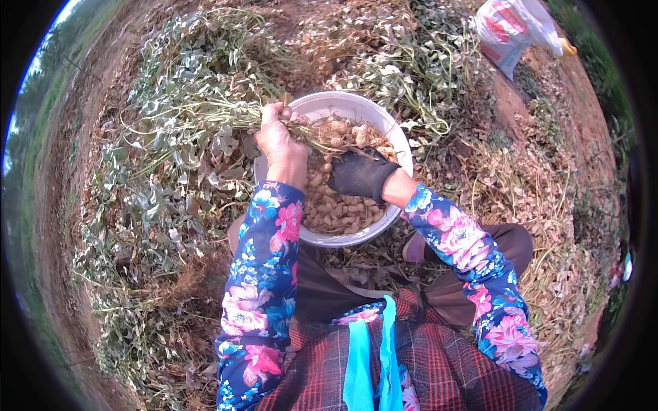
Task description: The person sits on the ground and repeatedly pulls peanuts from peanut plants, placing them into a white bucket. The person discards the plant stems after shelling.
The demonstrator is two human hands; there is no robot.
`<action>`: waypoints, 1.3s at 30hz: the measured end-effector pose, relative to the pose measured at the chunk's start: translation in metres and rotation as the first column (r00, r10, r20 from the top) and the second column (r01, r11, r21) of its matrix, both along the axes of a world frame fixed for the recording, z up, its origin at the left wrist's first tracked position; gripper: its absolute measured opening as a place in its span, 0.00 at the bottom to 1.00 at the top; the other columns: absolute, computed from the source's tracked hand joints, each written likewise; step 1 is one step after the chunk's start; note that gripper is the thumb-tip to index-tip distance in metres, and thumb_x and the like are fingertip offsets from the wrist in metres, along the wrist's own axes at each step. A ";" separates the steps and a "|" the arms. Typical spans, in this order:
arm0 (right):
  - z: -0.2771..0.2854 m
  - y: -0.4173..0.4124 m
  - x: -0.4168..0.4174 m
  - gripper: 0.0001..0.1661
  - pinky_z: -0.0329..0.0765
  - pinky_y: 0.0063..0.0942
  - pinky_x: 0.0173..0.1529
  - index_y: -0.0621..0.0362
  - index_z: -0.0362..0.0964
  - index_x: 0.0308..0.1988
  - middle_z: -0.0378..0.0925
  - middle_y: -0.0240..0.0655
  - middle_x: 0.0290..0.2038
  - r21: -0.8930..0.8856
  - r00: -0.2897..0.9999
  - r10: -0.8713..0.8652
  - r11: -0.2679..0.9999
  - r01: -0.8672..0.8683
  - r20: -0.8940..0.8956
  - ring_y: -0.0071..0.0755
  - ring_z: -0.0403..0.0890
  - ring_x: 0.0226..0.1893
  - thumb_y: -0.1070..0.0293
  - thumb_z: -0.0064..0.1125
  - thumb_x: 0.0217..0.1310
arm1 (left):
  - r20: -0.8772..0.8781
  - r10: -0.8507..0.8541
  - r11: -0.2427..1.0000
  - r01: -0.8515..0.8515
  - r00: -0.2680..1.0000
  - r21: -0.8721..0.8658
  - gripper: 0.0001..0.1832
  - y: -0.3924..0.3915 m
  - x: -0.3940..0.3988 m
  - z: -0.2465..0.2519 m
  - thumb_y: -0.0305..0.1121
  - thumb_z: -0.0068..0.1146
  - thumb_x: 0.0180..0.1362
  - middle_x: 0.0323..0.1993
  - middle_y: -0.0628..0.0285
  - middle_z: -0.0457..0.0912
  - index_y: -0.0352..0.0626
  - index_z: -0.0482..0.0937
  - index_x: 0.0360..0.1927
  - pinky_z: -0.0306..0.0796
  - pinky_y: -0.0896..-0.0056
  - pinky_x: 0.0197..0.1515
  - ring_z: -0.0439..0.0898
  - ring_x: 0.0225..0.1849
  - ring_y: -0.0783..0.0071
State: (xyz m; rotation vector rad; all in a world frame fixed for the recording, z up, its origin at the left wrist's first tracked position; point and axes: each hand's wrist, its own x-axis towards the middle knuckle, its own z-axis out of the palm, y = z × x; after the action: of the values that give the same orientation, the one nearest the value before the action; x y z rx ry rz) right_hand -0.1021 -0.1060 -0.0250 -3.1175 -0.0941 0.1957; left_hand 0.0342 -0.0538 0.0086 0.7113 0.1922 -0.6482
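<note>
My bare left hand [279,138] is closed around the stems of a bunch of peanut plants [221,114], above the left rim of a white plastic bucket [403,134]. The leafy ends stretch out to the left, and the roots with peanuts [354,134] hang over the bucket. In a dark glove, my right hand [360,173] is at those roots, inside the bucket's opening; its fingers are partly hidden, so its hold on them is unclear. Loose unshelled peanuts [339,210] lie in the bucket below both hands.
Heaps of pulled peanut plants [154,205] lie to the left, with more plants [411,77] beyond the bucket. A white woven sack [506,31] with red print stands at the upper right. Dry leaves and stems [514,190] cover ground on the right. My folded legs flank the bucket's near side.
</note>
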 end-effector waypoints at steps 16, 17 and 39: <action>0.022 0.064 -0.041 0.05 0.57 0.16 0.16 0.60 0.69 0.28 0.67 0.30 0.20 0.994 0.805 -0.586 -0.004 -0.112 0.088 0.17 0.64 0.14 0.70 0.53 0.50 | 0.087 0.072 0.997 -0.070 0.994 -0.027 0.05 -0.006 0.002 -0.002 0.25 0.46 0.49 0.12 0.70 0.61 0.42 0.65 0.20 0.61 0.73 0.19 0.61 0.14 0.77; 0.023 0.076 -0.052 0.06 0.59 0.16 0.16 0.61 0.69 0.29 0.67 0.29 0.19 0.974 0.808 -0.545 0.155 -0.166 0.225 0.16 0.65 0.14 0.70 0.53 0.50 | 0.112 0.119 0.991 -0.112 0.986 -0.068 0.06 -0.005 0.018 -0.004 0.25 0.46 0.49 0.12 0.70 0.61 0.43 0.64 0.19 0.60 0.73 0.19 0.60 0.14 0.77; 0.010 0.049 -0.007 0.15 0.70 0.20 0.43 0.59 0.68 0.41 0.73 0.30 0.37 0.458 0.799 -0.501 -0.826 -0.328 -0.332 0.26 0.74 0.39 0.60 0.51 0.59 | 0.041 -0.028 0.979 0.035 0.999 -0.202 0.05 -0.001 -0.001 -0.006 0.27 0.45 0.52 0.17 0.67 0.65 0.41 0.65 0.24 0.65 0.72 0.26 0.65 0.19 0.74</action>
State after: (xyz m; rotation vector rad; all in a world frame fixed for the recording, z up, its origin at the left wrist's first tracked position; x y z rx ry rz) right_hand -0.1093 -0.0572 -0.0152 -0.4194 0.3242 -0.4916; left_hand 0.0330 -0.0551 0.0026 0.5310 0.0788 -0.6737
